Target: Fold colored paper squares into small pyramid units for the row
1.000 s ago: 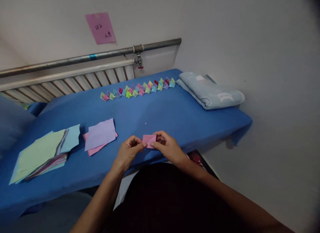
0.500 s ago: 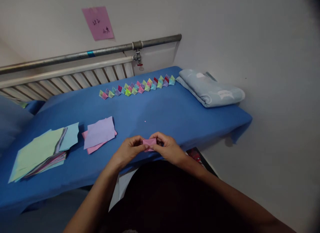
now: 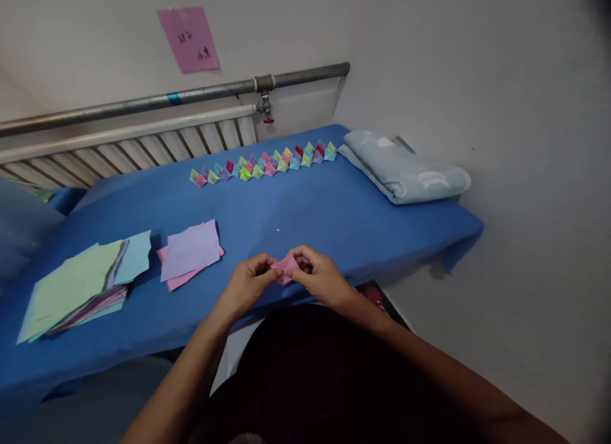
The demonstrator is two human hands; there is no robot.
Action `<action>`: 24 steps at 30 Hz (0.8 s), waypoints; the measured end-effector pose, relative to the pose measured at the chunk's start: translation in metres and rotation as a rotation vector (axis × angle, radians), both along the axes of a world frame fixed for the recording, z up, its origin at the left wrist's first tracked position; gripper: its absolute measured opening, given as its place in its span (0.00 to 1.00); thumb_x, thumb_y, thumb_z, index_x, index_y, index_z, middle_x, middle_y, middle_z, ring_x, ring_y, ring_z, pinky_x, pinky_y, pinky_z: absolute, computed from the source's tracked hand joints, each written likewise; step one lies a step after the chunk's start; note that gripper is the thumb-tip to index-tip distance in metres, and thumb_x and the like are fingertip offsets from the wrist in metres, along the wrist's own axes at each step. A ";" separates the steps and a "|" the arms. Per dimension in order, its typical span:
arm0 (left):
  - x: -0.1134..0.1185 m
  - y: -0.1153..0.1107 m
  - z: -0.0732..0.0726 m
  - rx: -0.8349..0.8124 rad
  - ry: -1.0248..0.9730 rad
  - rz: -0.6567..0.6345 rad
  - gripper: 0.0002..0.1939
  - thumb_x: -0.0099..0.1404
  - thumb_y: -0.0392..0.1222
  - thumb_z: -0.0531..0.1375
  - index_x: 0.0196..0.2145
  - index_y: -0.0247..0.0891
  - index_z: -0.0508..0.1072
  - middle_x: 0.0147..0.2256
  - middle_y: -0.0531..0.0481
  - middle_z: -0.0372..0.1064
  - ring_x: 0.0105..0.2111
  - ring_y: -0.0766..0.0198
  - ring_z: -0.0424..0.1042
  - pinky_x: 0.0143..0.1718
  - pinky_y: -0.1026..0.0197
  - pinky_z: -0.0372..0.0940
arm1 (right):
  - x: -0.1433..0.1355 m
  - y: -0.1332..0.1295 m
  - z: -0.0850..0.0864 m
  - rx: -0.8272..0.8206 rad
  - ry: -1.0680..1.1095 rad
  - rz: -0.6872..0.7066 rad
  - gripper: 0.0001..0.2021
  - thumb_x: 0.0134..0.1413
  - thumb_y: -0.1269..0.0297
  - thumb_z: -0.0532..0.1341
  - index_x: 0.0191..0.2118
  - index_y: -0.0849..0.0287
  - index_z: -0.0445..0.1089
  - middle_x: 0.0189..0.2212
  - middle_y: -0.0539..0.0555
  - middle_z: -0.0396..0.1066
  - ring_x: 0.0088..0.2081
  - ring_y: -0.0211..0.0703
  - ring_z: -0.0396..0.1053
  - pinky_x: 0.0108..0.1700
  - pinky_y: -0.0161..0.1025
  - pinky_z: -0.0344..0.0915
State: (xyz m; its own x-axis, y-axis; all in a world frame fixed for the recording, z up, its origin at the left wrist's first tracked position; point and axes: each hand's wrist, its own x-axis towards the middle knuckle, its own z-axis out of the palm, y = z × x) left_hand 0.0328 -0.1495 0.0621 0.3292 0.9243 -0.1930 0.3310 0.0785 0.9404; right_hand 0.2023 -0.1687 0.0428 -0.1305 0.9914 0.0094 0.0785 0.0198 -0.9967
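The pink paper (image 3: 286,267) is small, thin and sharply creased, with slanting faces and a pointed top; it is held between the two hands, above the near edge of the blue cloth (image 3: 296,205). The left hand (image 3: 249,282) pinches its left corner between thumb and curled fingers; the right hand (image 3: 321,280) grips its right side likewise — both nearly closed, with only the paper between.

Toward the far side, a long band of folded paper pieces (image 3: 258,172) runs left to right, its pointed facets green, pink, purple, blue and red. At the left lies a loose paper stack (image 3: 76,282) with uneven edges, pale green uppermost. Just right of it, a smooth lilac sheet (image 3: 191,250) overlaps a pink sheet (image 3: 179,283). A soft, light-blue folded blanket (image 3: 405,170) rests at the far right. Beyond the cloth are a ribbed white radiator (image 3: 167,145) and a metal pipe (image 3: 214,93).

Near right, below the cloth's edge, a red item (image 3: 373,296) shows inside a dark border — whether that is a box, I cannot tell.
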 end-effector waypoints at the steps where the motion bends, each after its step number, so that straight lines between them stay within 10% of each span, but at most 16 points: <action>1: -0.001 0.000 0.000 0.000 0.012 -0.007 0.13 0.54 0.50 0.62 0.28 0.37 0.71 0.25 0.55 0.68 0.26 0.68 0.63 0.31 0.64 0.58 | 0.001 0.000 0.000 -0.012 0.005 0.013 0.08 0.46 0.73 0.62 0.35 0.55 0.68 0.28 0.46 0.73 0.29 0.35 0.70 0.34 0.34 0.65; 6: -0.002 0.000 -0.003 0.106 0.070 -0.054 0.11 0.58 0.48 0.60 0.31 0.38 0.73 0.29 0.53 0.71 0.30 0.66 0.67 0.35 0.62 0.61 | 0.007 0.004 -0.003 0.192 -0.210 0.028 0.01 0.52 0.68 0.60 0.32 0.55 0.69 0.27 0.47 0.72 0.30 0.37 0.69 0.35 0.36 0.64; 13: -0.002 0.005 -0.024 0.895 0.448 -0.058 0.06 0.64 0.33 0.54 0.34 0.39 0.71 0.37 0.48 0.72 0.40 0.60 0.68 0.46 0.55 0.61 | 0.014 0.017 -0.015 0.874 -0.761 0.066 0.11 0.62 0.72 0.52 0.38 0.55 0.72 0.37 0.55 0.75 0.40 0.44 0.68 0.46 0.45 0.57; 24: -0.009 -0.028 -0.047 1.062 0.623 -0.108 0.10 0.68 0.34 0.52 0.44 0.36 0.71 0.40 0.43 0.73 0.41 0.57 0.69 0.45 0.52 0.60 | 0.023 -0.007 -0.033 0.851 -0.866 0.276 0.12 0.60 0.70 0.55 0.48 0.58 0.69 0.47 0.57 0.73 0.48 0.50 0.63 0.48 0.47 0.55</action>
State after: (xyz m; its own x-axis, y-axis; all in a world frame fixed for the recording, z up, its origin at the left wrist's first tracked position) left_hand 0.0237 -0.1776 0.0147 0.5344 0.6923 0.4850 0.7022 -0.6829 0.2011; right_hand 0.2252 -0.1754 0.0094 -0.6173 0.6509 0.4418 0.5932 0.7540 -0.2820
